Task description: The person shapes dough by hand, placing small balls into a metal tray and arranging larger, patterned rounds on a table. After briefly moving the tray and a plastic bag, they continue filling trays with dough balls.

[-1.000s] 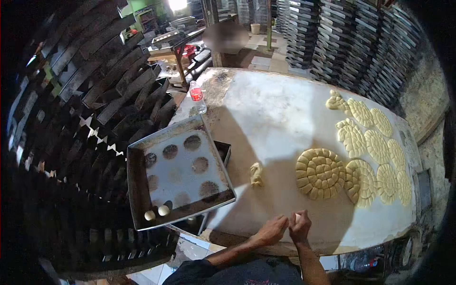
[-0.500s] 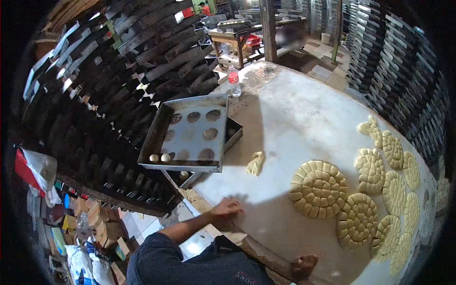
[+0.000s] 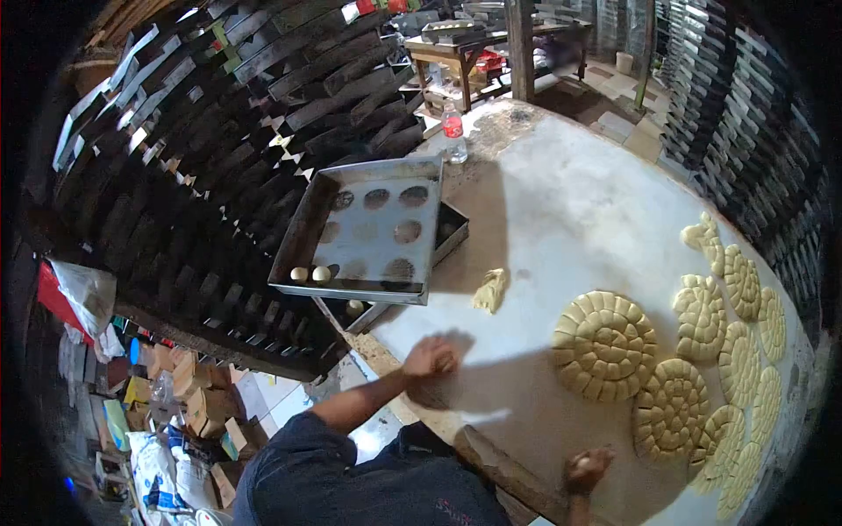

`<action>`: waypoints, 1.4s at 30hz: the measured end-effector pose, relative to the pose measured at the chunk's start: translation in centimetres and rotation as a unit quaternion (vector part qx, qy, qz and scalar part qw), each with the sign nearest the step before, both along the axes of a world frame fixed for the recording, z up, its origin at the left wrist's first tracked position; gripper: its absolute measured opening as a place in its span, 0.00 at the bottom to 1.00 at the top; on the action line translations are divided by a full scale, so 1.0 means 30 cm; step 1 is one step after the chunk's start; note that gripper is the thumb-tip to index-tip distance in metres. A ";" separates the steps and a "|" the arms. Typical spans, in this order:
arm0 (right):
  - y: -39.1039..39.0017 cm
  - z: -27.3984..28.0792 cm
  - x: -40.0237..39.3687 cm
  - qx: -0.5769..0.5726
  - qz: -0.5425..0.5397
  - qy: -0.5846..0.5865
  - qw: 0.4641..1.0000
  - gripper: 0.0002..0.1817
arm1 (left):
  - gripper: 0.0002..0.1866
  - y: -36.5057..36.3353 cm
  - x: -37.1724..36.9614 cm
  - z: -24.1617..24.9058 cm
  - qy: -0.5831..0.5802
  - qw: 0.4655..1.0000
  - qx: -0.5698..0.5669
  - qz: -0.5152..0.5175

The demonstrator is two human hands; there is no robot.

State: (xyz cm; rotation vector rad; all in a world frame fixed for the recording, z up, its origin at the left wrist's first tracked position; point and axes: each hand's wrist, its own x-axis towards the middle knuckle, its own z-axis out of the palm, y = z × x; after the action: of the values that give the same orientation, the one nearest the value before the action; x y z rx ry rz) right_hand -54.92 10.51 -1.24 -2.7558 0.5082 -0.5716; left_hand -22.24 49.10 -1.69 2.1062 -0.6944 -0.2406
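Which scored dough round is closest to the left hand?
The leftmost scored dough round in view, the largest-looking one; all the others lie farther right, away from the left hand.

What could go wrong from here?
The square grey metal tray sits askew on a darker metal tray; a bump from the left hand might shift it. Its two round, pale dough balls could roll. The clear plastic bottle with a red label stands near the edge of the white-topped table and might topple.

One wide view from the head, forward and down over the table [image 3: 570, 202]
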 end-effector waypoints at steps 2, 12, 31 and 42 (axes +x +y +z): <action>-0.004 0.081 0.150 0.010 -0.088 0.007 0.996 0.08 | 0.13 -0.067 0.095 0.178 -0.278 0.953 0.118 -0.007; 0.210 0.027 0.026 0.069 -0.056 -0.010 0.996 0.14 | 0.26 -0.024 -0.126 0.082 -0.219 0.966 0.033 -0.133; 1.314 0.684 1.443 0.138 0.412 -0.023 0.900 0.12 | 0.35 0.752 0.607 0.645 -0.021 0.990 0.130 -0.050; 0.395 0.306 0.536 0.172 -0.159 -0.153 0.960 0.07 | 0.35 -0.312 0.175 0.817 -0.002 0.942 -0.084 -0.324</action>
State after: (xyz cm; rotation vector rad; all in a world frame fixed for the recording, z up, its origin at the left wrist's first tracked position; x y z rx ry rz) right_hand -38.84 22.37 7.94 -2.2181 0.8871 -0.8742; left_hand -16.99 39.73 22.83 1.6578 -1.3496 -0.5146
